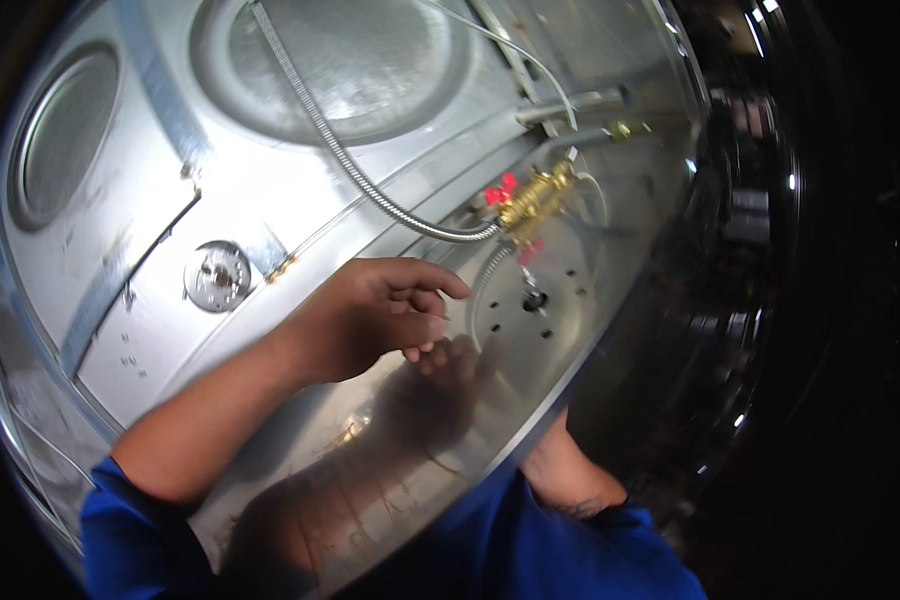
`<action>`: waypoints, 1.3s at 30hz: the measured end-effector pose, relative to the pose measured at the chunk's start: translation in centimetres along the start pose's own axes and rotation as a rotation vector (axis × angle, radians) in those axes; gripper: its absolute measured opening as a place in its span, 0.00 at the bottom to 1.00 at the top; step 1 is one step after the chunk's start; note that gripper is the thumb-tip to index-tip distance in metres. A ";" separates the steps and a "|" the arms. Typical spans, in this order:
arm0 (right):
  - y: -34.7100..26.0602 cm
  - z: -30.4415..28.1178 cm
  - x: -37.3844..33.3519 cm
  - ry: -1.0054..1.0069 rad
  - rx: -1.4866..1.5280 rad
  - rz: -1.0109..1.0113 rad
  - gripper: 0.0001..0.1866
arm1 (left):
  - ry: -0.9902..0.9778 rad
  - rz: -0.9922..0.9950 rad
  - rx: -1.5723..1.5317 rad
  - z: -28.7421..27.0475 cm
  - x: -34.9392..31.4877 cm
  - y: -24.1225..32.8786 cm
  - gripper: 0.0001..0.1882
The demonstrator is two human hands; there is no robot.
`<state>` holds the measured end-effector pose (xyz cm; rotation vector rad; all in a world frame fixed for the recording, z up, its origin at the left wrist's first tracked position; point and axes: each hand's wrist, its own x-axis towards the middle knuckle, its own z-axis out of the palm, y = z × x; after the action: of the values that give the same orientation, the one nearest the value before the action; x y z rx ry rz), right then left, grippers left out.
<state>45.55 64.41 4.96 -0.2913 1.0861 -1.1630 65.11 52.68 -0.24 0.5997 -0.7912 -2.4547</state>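
Observation:
My left hand [395, 315] hovers over the shiny metal panel, its fingers loosely bent and apart, the index finger reaching toward the right. I can make out nothing held in it. Just beyond it is a brass valve fitting [535, 205] with a red handle [502, 190] and a second red part below. A braided metal hose [345, 160] curves down from the top to this fitting. Under the fitting, a small metal stem stands at a dark hole [535, 300] with smaller holes around it. My right forearm [575, 465] goes behind the panel's edge, which hides the right hand.
The metal panel [500, 400] mirrors my left arm; its long edge runs diagonally between me and the dark area at right. Farther left are a round metal fitting [218, 277], metal straps [160, 80] and large round recesses [65, 135]. A white tube [540, 65] hangs above the valve.

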 end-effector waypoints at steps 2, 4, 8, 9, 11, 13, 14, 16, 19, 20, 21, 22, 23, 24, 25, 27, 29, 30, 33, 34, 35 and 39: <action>-0.3 0.9 -0.1 -0.023 0.057 -0.145 0.14 | 0.041 0.033 0.041 0.4 0.2 0.5 0.09; -0.2 1.2 0.7 -0.076 0.113 -0.197 0.16 | 0.064 -0.023 -0.053 0.8 0.4 1.2 0.09; 0.1 0.3 1.6 -0.113 0.011 -0.148 0.14 | 0.077 -0.015 -0.101 2.4 1.1 2.6 0.08; 0.1 0.1 1.6 -0.071 -0.119 -0.143 0.16 | 0.014 -0.010 -0.104 2.9 1.3 3.2 0.09; 0.5 0.0 1.9 -0.081 -0.054 -0.199 0.12 | -0.056 -0.005 -0.040 4.1 1.6 4.0 0.13; 0.8 0.3 2.1 -0.075 0.002 -0.260 0.08 | -0.110 -0.016 0.026 5.2 2.4 4.9 0.13; 0.8 0.5 2.3 -0.092 0.062 -0.307 0.06 | -0.118 -0.025 0.057 5.7 2.8 5.4 0.13; 0.7 0.6 2.7 -0.094 0.068 -0.265 0.05 | -0.102 -0.051 0.103 6.6 3.7 5.8 0.12; 0.6 0.8 3.4 -0.137 0.062 -0.270 0.05 | -0.035 -0.084 0.168 7.3 4.1 6.2 0.12; 0.6 0.9 3.6 -0.169 0.105 -0.279 0.05 | -0.005 -0.088 0.192 7.4 4.0 6.2 0.12; 0.6 1.0 3.7 -0.194 0.133 -0.270 0.05 | 0.021 -0.091 0.218 7.4 3.6 6.5 0.12; 0.7 1.2 3.7 -0.234 0.175 -0.290 0.05 | 0.053 -0.091 0.242 7.5 3.1 6.6 0.12; 0.8 1.5 3.9 -0.249 0.205 -0.278 0.05 | 0.082 -0.089 0.266 7.4 2.5 7.0 0.12; 0.8 2.0 4.1 -0.256 0.194 -0.257 0.06 | 0.106 -0.088 0.286 7.4 1.9 7.2 0.12; 0.9 2.3 4.2 -0.280 0.199 -0.256 0.06 | 0.125 -0.084 0.302 7.4 1.4 7.6 0.11; 1.0 3.0 4.6 -0.302 0.179 -0.260 0.06 | 0.152 -0.080 0.324 7.3 0.4 8.1 0.11; 1.1 3.2 4.9 -0.294 0.136 -0.270 0.06 | 0.187 -0.083 0.353 7.4 -0.2 8.0 0.11; 1.0 2.9 5.1 -0.320 0.146 -0.285 0.06 | 0.198 -0.083 0.364 7.5 -0.3 8.0 0.11; 1.3 1.9 5.0 -0.334 0.127 -0.278 0.06 | 0.234 -0.084 0.404 7.8 -0.1 6.9 0.11; 1.3 1.3 5.0 -0.341 0.121 -0.280 0.06 | 0.251 -0.084 0.414 8.1 0.4 6.4 0.11; 1.4 0.8 5.2 -0.368 0.128 -0.320 0.06 | 0.264 -0.087 0.430 8.1 0.5 6.1 0.11; 1.7 -0.5 5.5 -0.338 0.100 -0.288 0.06 | 0.302 -0.083 0.473 8.8 1.2 5.0 0.10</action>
<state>46.03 60.62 0.60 -0.5580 0.7008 -1.3604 60.98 52.03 9.11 1.1633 -1.2443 -2.1718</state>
